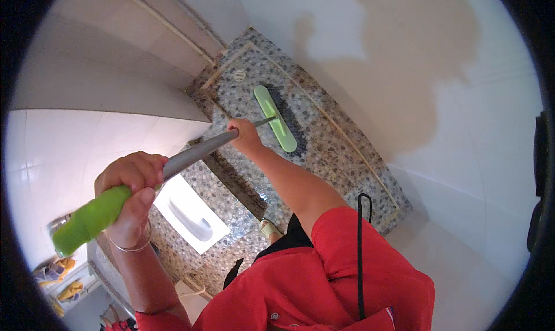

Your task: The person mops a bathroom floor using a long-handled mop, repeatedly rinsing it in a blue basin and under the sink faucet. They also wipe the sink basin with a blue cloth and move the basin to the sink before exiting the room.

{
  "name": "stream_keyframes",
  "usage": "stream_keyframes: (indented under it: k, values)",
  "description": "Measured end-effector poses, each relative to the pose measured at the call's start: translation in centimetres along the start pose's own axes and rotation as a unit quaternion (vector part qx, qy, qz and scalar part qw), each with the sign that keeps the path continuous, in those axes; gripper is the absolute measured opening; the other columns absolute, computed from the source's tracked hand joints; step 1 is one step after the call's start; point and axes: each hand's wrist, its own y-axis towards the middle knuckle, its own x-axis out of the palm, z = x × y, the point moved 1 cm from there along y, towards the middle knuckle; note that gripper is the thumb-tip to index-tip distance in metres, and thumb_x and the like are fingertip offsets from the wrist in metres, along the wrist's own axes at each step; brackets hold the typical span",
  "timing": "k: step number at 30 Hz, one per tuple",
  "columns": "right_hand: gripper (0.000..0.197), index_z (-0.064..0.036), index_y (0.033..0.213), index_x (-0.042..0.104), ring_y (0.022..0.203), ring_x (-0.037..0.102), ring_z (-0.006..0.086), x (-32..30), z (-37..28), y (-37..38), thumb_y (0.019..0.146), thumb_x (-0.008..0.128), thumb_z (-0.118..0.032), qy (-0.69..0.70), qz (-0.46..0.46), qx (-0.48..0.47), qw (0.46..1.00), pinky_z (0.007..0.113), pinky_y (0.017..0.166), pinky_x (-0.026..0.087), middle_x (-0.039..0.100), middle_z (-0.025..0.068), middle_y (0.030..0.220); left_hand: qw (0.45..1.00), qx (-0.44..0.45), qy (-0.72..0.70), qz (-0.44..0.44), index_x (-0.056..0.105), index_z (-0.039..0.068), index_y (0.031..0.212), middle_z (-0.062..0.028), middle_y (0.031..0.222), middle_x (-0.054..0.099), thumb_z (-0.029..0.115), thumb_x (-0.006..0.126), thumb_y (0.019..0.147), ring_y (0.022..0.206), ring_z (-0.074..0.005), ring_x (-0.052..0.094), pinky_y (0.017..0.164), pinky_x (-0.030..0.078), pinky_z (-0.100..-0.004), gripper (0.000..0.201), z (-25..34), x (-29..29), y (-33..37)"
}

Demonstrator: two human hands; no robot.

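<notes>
A long-handled floor brush [275,118] with a light green head and dark bristles rests on the wet pebble-patterned floor [324,152]. Its grey pole slants up toward me and ends in a bright green grip. Around the upper end of the pole, just at the green grip, my left hand [132,186] is closed; a thin bangle circles that wrist. Farther down the pole, my right hand [245,137] is wrapped around it, its fingers partly hidden behind the pole and the back of the hand.
A white squat toilet [193,212] is set into the floor left of a dark raised ledge [237,183]. Near the far corner lies a round floor drain [240,75]. Pipes [167,21] run along the far left wall. A white wall [462,123] bounds the right side.
</notes>
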Motion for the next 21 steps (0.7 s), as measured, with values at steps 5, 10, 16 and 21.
stream_keyframes:
  k: [5,10,16,21]
  values:
    - [0.014,-0.0079,0.069,0.053,0.065,0.054,0.0339,4.1,-1.7,3.0,0.068,0.067,-0.011,-0.031,-0.054,-0.057,0.996,0.044,0.061,0.043,0.054,0.0117,0.062,0.997,0.049,0.033,0.043,0.043,0.012,0.065,-0.0021,0.061,0.043,0.021,0.070,0.072,0.065,-0.0186,0.046,0.080,0.043,-0.0400,0.029,0.0,-2.6,-2.1]
    - [0.014,-0.0101,0.067,0.053,0.065,0.055,0.0326,5.7,-4.8,0.5,0.064,0.067,-0.009,-0.006,-0.103,-0.158,0.982,0.042,0.059,0.041,0.056,0.0085,0.063,0.992,0.091,0.044,0.080,0.046,0.012,0.062,-0.0034,0.058,0.050,0.023,0.074,0.071,0.059,-0.0209,0.051,0.072,0.047,-0.0428,0.031,1.3,-5.9,-9.5]
    - [0.010,-0.0135,0.067,0.055,0.071,0.055,0.0292,7.3,-8.7,-8.8,0.065,0.065,-0.012,-0.020,-0.212,-0.198,0.957,0.041,0.068,0.039,0.058,0.0043,0.067,0.992,0.064,0.012,0.110,0.038,0.014,0.061,0.0004,0.057,0.040,0.041,0.068,0.080,0.058,-0.0181,0.044,0.068,0.045,-0.0391,0.044,4.0,-10.3,-21.7]
    - [0.011,-0.0129,0.069,0.057,0.077,0.057,0.0302,7.8,-6.6,-17.7,0.063,0.066,-0.014,-0.102,-0.379,-0.181,0.902,0.044,0.071,0.041,0.059,0.0067,0.072,0.986,-0.027,0.011,0.166,0.049,0.012,0.060,-0.0019,0.060,0.051,0.037,0.077,0.071,0.062,-0.0201,0.053,0.080,0.046,-0.0416,0.038,2.5,-8.4,-31.1]
